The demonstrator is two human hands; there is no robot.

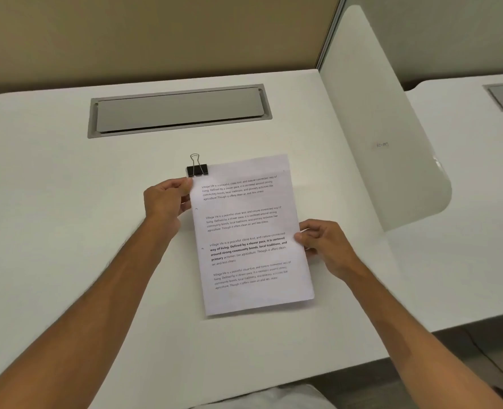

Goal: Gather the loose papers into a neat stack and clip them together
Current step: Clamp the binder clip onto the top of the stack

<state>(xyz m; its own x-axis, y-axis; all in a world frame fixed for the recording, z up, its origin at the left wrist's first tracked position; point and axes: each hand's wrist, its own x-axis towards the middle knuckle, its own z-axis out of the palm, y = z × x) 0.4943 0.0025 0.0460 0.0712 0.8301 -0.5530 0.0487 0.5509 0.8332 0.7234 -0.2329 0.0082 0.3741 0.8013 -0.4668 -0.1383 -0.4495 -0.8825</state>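
A stack of white printed papers (250, 231) is held a little above the white desk (67, 178), its sheets slightly offset at the top edge. A black binder clip (197, 169) with silver wire handles bites the stack's top left corner. My left hand (166, 200) pinches the left edge of the stack just below the clip. My right hand (322, 243) grips the right edge at mid height, thumb on top of the page.
A grey cable hatch (179, 110) is set into the desk behind the papers. A white divider panel (383, 128) stands along the right side, with another desk (465, 172) beyond it. The desk's front edge runs close to my body.
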